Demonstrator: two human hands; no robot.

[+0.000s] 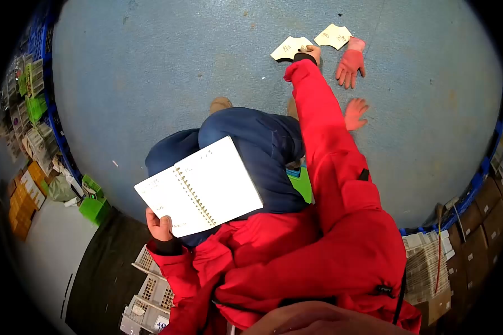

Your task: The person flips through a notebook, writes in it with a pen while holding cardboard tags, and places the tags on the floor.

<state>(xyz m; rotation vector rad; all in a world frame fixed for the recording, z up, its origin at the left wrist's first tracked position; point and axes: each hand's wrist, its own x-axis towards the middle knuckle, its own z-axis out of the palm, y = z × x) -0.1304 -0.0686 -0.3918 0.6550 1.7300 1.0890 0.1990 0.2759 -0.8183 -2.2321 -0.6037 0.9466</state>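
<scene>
My left hand (160,225) grips the lower left corner of an open spiral notebook (198,188), its thumb on the page. The notebook lies tilted across my lap, with some handwriting on its pages. My right arm is stretched far forward, and my right hand (313,54) is closed round a pen (303,50) over a pale yellow cut card (289,48) on the floor. Marks are written on this card. A second marked card (333,36) lies just to its right, touching or close to a red glove (350,64).
Another red glove (355,114) lies on the blue-grey floor (151,61) beside my right sleeve. Green bins (95,209) and orange boxes (22,206) stand at the left. White crates (151,290) are at lower left, brown cartons (478,251) at lower right.
</scene>
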